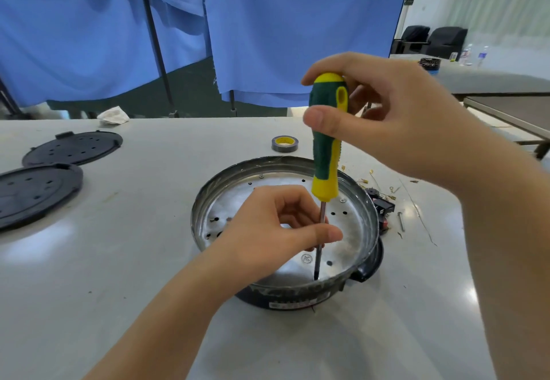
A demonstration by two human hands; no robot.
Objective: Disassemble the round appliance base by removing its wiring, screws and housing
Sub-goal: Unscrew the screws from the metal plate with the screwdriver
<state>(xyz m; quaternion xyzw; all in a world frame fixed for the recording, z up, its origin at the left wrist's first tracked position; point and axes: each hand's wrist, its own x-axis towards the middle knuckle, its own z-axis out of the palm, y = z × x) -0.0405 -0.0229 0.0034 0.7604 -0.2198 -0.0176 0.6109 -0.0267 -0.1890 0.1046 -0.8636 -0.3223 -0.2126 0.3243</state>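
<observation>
Head view: the fingers (323,119) of the right hand (395,117) curl round the handle of the screwdriver (326,144), held upright. The left hand (268,230) pinches the shaft low down, steadying it. The tip sits at the near edge of the metal pan of the appliance base (369,216), mid-table (119,290). Keep the shaft vertical, press down firmly, turn slowly; a tilted tip would likely slip out.

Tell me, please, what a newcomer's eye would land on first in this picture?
First, the green-and-yellow screwdriver, upright at centre, its handle gripped by the right hand while the left hand pinches its shaft. Its tip is down inside the round, shiny metal appliance base on the pale table. Two black round perforated covers lie at far left.
</observation>
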